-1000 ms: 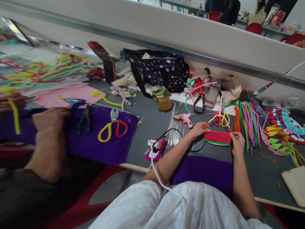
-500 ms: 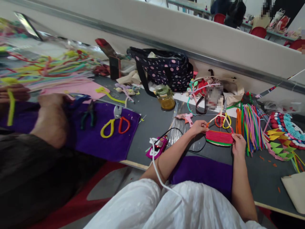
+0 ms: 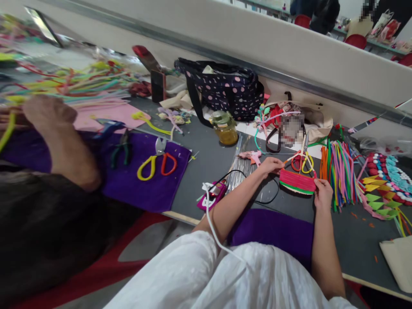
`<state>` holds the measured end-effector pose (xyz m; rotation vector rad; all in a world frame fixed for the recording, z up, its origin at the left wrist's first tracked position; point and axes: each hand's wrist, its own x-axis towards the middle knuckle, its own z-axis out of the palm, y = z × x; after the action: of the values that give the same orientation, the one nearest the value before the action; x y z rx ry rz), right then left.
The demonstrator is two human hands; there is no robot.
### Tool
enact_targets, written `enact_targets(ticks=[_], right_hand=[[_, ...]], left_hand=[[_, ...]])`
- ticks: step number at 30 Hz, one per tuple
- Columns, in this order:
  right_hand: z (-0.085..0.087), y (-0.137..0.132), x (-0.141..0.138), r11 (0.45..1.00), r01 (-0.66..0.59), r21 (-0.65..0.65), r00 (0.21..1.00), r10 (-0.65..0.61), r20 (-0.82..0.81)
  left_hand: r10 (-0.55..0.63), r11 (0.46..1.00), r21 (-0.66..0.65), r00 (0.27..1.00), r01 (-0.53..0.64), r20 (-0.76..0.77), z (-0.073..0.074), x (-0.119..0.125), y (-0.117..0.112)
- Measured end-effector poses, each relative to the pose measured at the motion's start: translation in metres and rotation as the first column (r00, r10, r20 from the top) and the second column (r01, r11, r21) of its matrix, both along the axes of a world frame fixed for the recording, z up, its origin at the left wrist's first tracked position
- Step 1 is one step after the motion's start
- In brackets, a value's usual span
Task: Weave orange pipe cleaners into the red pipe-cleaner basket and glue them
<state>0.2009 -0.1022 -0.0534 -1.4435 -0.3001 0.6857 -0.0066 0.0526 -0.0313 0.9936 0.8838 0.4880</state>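
Crowded table (image 3: pixel 354 240) — room beside right hand (image 3: pixel 322 193)

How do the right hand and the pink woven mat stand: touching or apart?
Touching. The head view shows the right hand pinching the pink woven mat at its right edge.

Clothing: a loose white garment of thin, finely textured fabric (image 3: pixel 199 274), lying in soft folds across the lap. Both forearms are bare from the elbow down. The left hand (image 3: pixel 272 165) and right hand (image 3: pixel 322 193) are uncovered. A thin white cable (image 3: pixel 214 238) trails over the garment.
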Motion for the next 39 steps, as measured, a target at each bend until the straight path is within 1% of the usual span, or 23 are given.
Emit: enact_targets(ticks=[3,6,11,18,21,23,25,26,27,28,29,30,31,33,35,37,39], right_hand=[[-0.001,0.001,-0.001,1.0,0.028,0.012,0.999,-0.029,0.021],[-0.003,0.001,0.001,0.998,0.05,0.024,0.996,-0.052,0.066],[-0.006,0.002,0.007,0.997,0.075,0.02,0.986,-0.077,0.144],[-0.01,0.001,0.01,0.995,0.104,-0.004,0.964,-0.099,0.247],[-0.005,-0.004,0.012,0.993,0.118,0.005,0.947,-0.115,0.299],[0.002,-0.01,0.016,0.991,0.134,0.006,0.927,-0.127,0.352],[0.012,-0.017,0.021,0.985,0.172,-0.017,0.88,-0.146,0.451],[0.017,-0.02,0.024,0.98,0.195,-0.036,0.844,-0.149,0.515],[0.022,-0.023,0.028,0.969,0.241,-0.059,0.791,-0.161,0.591],[0.026,-0.026,0.032,0.96,0.267,-0.083,0.742,-0.15,0.654],[0.029,-0.028,0.035,0.957,0.267,-0.112,0.708,-0.116,0.696],[0.031,-0.029,0.037,0.953,0.263,-0.151,0.684,-0.073,0.726],[0.032,-0.03,0.04,0.948,0.249,-0.196,0.669,-0.022,0.743],[0.029,-0.028,0.042,0.935,0.221,-0.278,0.648,0.073,0.758],[0.024,-0.025,0.042,0.924,0.189,-0.333,0.609,0.156,0.778],[0.019,-0.023,0.041,0.915,0.159,-0.37,0.55,0.229,0.803],[0.014,-0.021,0.039,0.9,0.149,-0.409,0.493,0.291,0.82]], left_hand=[[0.057,0.997,0.045,0.998,-0.056,-0.021,-0.003,0.005,-0.002],[0.081,0.993,0.085,0.996,-0.078,-0.03,-0.006,0.01,-0.005],[0.054,0.992,0.119,0.997,-0.048,-0.049,-0.01,0.016,-0.008],[0.007,0.987,0.162,0.996,0.007,-0.091,-0.014,0.016,-0.012],[0.021,0.976,0.216,0.991,0.009,-0.134,-0.013,0.016,-0.014],[0.046,0.964,0.266,0.984,0.001,-0.171,-0.011,0.015,-0.016],[0.094,0.944,0.328,0.975,-0.024,-0.199,-0.006,0.012,-0.018],[0.123,0.922,0.386,0.969,-0.031,-0.216,-0.003,0.011,-0.021],[0.158,0.889,0.456,0.961,-0.037,-0.229,0.0,0.01,-0.024],[0.193,0.807,0.59,0.946,-0.002,-0.261,0.003,0.01,-0.028],[0.204,0.714,0.697,0.933,0.065,-0.297,0.006,0.011,-0.032],[0.182,0.637,0.758,0.928,0.139,-0.324,0.009,0.013,-0.037],[0.133,0.567,0.796,0.931,0.21,-0.34,0.01,0.017,-0.043],[-0.001,0.425,0.85,0.939,0.311,-0.343,0.01,0.027,-0.054],[-0.136,0.297,0.88,0.928,0.371,-0.346,0.007,0.041,-0.063],[-0.198,0.2,0.879,0.896,0.434,-0.397,0.001,0.055,-0.07],[-0.212,0.126,0.858,0.859,0.497,-0.467,-0.006,0.067,-0.074]])
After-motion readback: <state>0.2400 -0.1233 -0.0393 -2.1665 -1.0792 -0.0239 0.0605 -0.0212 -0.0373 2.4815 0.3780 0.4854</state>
